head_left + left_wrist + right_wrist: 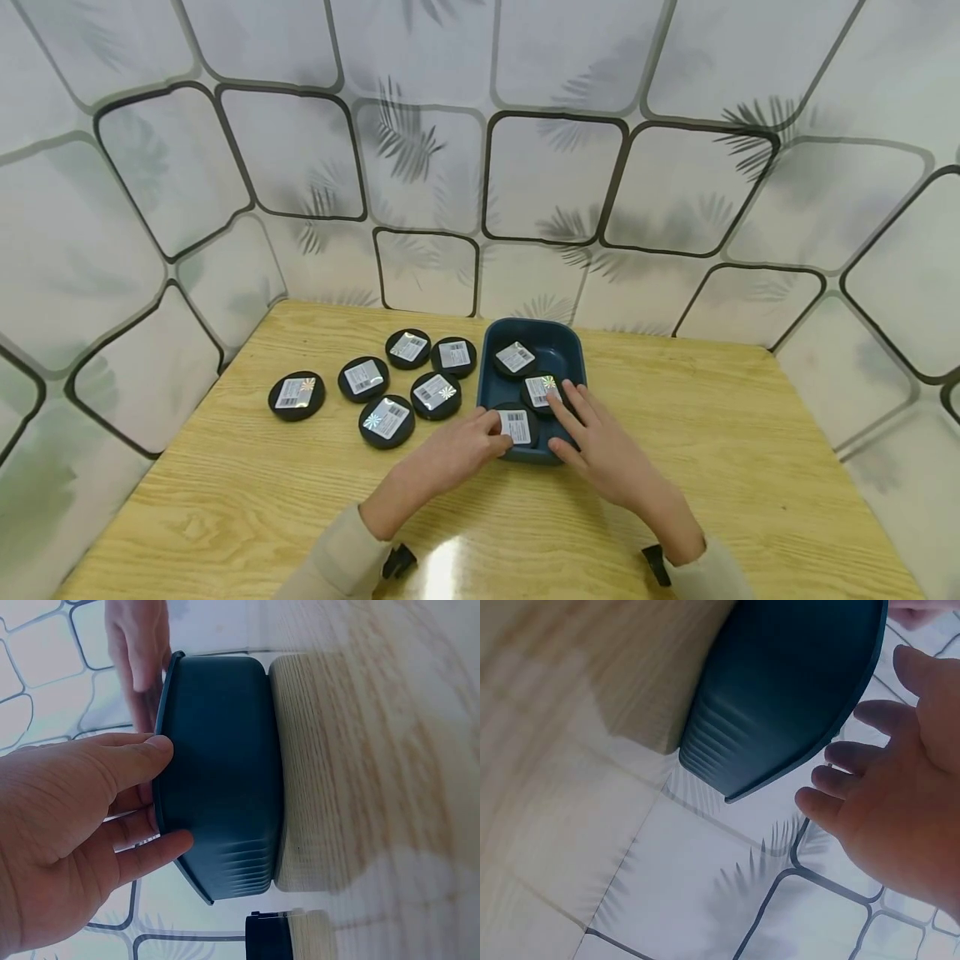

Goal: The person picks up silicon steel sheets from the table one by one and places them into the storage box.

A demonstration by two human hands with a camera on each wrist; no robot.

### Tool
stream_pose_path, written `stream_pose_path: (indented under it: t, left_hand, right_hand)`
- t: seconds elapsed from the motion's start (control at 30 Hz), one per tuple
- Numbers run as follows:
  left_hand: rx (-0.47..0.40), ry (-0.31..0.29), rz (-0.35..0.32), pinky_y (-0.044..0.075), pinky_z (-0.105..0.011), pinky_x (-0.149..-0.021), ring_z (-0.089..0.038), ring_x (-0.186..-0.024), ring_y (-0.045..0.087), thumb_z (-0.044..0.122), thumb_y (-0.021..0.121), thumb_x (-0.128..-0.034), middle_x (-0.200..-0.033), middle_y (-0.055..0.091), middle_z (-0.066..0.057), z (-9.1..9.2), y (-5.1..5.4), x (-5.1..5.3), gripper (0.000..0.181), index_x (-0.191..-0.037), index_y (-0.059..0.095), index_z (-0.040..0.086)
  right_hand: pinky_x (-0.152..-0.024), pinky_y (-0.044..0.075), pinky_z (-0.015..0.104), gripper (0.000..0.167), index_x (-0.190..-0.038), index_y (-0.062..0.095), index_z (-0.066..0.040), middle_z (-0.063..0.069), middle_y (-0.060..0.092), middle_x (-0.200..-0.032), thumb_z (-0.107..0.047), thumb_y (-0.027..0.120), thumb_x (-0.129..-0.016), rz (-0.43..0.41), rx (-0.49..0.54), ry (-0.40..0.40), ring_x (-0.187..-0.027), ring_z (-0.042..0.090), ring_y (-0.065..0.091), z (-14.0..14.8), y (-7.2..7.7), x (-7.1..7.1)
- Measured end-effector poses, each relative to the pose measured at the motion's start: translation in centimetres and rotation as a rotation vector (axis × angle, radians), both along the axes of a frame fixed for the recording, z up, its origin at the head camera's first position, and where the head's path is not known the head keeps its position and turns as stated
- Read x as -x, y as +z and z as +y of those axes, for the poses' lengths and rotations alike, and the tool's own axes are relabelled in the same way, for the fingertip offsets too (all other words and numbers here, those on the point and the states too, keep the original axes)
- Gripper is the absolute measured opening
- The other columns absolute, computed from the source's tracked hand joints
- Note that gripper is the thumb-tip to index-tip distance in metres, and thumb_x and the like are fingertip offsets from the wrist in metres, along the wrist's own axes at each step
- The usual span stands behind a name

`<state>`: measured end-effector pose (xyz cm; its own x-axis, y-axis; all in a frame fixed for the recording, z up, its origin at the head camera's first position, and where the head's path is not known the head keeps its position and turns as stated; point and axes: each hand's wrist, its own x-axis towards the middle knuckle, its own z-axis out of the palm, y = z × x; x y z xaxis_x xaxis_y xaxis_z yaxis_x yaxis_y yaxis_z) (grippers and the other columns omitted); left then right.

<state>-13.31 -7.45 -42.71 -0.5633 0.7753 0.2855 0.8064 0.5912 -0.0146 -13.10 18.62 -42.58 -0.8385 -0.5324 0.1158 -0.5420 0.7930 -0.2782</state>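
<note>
A dark blue plastic bin (557, 350) stands on the table, three flat black discs with white labels inside. At its near left corner, my left hand (462, 450) reaches over the rim, curled fingers and thumb at the left edge of the nearest disc (516, 427). In the left wrist view the thumb overlaps the rim of the bin (225, 765); the fingertips inside are hidden. Over the right rim, my right hand (607, 454) spreads its fairly straight fingers, one fingertip on the label of the middle disc (538, 390). Behind it lies the far disc (515, 358).
Several more labelled black discs lie left of the bin, among them a near one (386, 421), one by the bin (453, 357) and one farthest left (297, 395). The wooden table (720, 433) ends at a patterned curtain-like backdrop (555, 183).
</note>
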Motion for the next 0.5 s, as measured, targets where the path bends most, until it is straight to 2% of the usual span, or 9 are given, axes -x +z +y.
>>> stream_pose_path:
  t: [0.13, 0.33, 0.43, 0.5]
  left_hand:
    - [0.002, -0.001, 0.002, 0.049, -0.023, -0.072, -0.015, -0.085, 0.055, 0.015, 0.068, -0.0916, -0.096, 0.059, -0.001, 0.0, 0.0, 0.0, 0.014, -0.103, 0.074, 0.019]
    - [0.004, 0.003, 0.012, 0.048, -0.023, -0.072, -0.014, -0.085, 0.054, 0.014, 0.069, -0.0908, -0.096, 0.058, 0.0, 0.1, 0.0, 0.1, 0.014, -0.103, 0.074, 0.02]
    - [-0.003, 0.004, 0.027, 0.047, -0.023, -0.071, -0.014, -0.082, 0.054, 0.015, 0.069, -0.09, -0.094, 0.058, 0.001, 0.1, -0.2, 0.1, 0.013, -0.101, 0.074, 0.021]
    - [-0.009, 0.004, 0.031, 0.047, -0.023, -0.07, -0.014, -0.082, 0.053, 0.015, 0.07, -0.0899, -0.093, 0.057, 0.001, 0.1, -0.3, 0.1, 0.012, -0.1, 0.074, 0.021]
  right_hand:
    - [-0.112, 0.029, 0.06, 0.064, -0.155, 0.033, -0.012, 0.02, 0.018, -0.163, -0.044, 0.05, -0.102, -0.016, -0.037, -0.001, -0.148, 0.045, 0.018, 0.1, -0.3, -1.1]
    - [-0.11, 0.03, 0.063, 0.061, -0.154, 0.038, -0.016, 0.02, 0.02, -0.162, -0.039, 0.056, -0.1, -0.063, -0.036, 0.003, -0.147, 0.046, 0.019, 0.3, -0.4, -2.5]
    - [-0.107, 0.036, 0.062, 0.055, -0.148, 0.048, -0.017, 0.021, 0.029, -0.159, -0.035, 0.061, -0.098, -0.047, -0.018, 0.024, -0.143, 0.045, 0.03, 0.3, -0.3, -2.9]
    - [-0.104, 0.041, 0.059, 0.049, -0.142, 0.057, -0.015, 0.021, 0.038, -0.154, -0.03, 0.066, -0.096, -0.002, 0.002, 0.047, -0.137, 0.043, 0.041, 0.4, -0.3, -3.0]
